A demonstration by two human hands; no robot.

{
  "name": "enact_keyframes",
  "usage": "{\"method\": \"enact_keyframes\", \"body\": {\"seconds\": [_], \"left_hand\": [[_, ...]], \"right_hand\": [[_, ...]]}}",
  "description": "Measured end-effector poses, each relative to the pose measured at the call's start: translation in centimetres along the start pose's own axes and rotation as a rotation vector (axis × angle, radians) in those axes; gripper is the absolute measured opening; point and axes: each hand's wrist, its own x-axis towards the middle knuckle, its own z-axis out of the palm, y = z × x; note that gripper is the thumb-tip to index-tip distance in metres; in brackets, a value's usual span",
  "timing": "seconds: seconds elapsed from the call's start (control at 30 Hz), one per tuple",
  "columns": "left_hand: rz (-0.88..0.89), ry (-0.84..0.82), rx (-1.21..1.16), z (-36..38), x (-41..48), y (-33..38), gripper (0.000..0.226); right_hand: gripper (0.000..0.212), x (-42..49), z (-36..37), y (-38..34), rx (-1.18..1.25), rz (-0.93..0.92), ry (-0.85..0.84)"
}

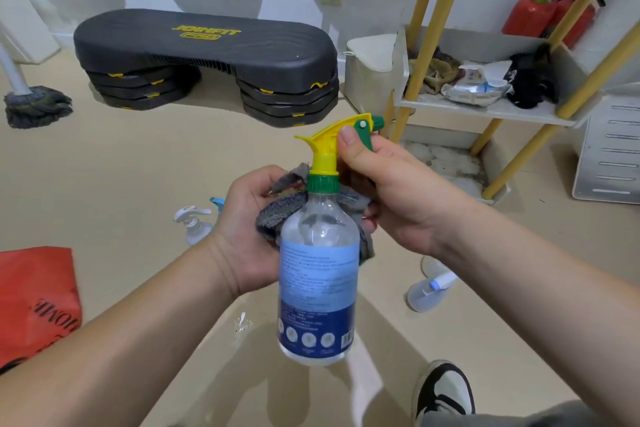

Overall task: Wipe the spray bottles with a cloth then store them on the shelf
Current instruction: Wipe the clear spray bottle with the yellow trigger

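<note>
Head view, above the beige floor (138, 156): gripping clear plastic spray bottle with blue label (318, 274) only by its yellow-and-green trigger head (327, 135) in curled right hand (391, 191), bunching grey cloth (280, 215) at its neck in left hand (242, 229); probably risks squirting from squeezing too hard, or dropping on twisting loose.

Step platform (204, 52) far ctr; mop (36, 106) far L; shelf (502, 113) far R, fire extinguishers (530, 14) behind; bag (34, 302) near L.
</note>
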Motion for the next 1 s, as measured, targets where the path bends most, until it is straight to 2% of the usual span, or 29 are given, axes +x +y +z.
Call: {"method": "enact_keyframes", "body": {"seconds": [0.13, 0.2, 0.3, 0.37, 0.47, 0.57, 0.63, 0.8, 0.9, 1.0], "left_hand": [[-0.057, -0.013, 0.093, -1.4, 0.5, -1.7, 0.048], [-0.048, 0.085, 0.163, -1.7, 0.7, -3.0, 0.057], [0.087, 0.229, 0.303, -0.5, 0.5, -3.5, 0.044], [0.241, 0.288, 0.444, 0.3, 0.3, -3.2, 0.04], [0.395, 0.275, 0.541, 0.7, 0.0, -2.6, 0.054], [0.28, 0.236, 0.329, -0.9, 0.4, -2.0, 0.058], [0.16, 0.235, 0.224, -2.0, 0.8, -2.6, 0.06], [-0.022, 0.369, 0.209, -3.1, 1.1, -6.0, 0.055], [-0.03, 0.384, 0.179, -2.5, 1.0, -6.8, 0.054], [0.008, 0.502, 0.239, -1.7, 1.5, -6.6, 0.048]], "right_hand": [[0.033, 0.4, 0.2, 0.6, -0.022, -0.06, 0.148], [0.034, 0.4, -0.2, 0.6, -0.1, -0.083, 0.241], [0.024, 0.1, -0.8, 0.4, -0.146, -0.085, 0.323], [0.022, 0.0, -0.9, 0.5, -0.171, -0.091, 0.32], [0.015, -0.1, 0.0, 0.6, -0.184, -0.115, 0.233], [0.013, 0.0, 0.6, 0.6, -0.142, -0.127, 0.218], [0.018, 0.2, 0.5, 0.6, -0.109, -0.11, 0.286], [0.013, 0.7, 0.1, 0.6, -0.078, -0.171, 0.423], [0.02, 0.8, 0.4, 1.0, -0.098, -0.159, 0.458], [0.021, 1.1, 0.4, 1.4, -0.14, -0.105, 0.489]]}}
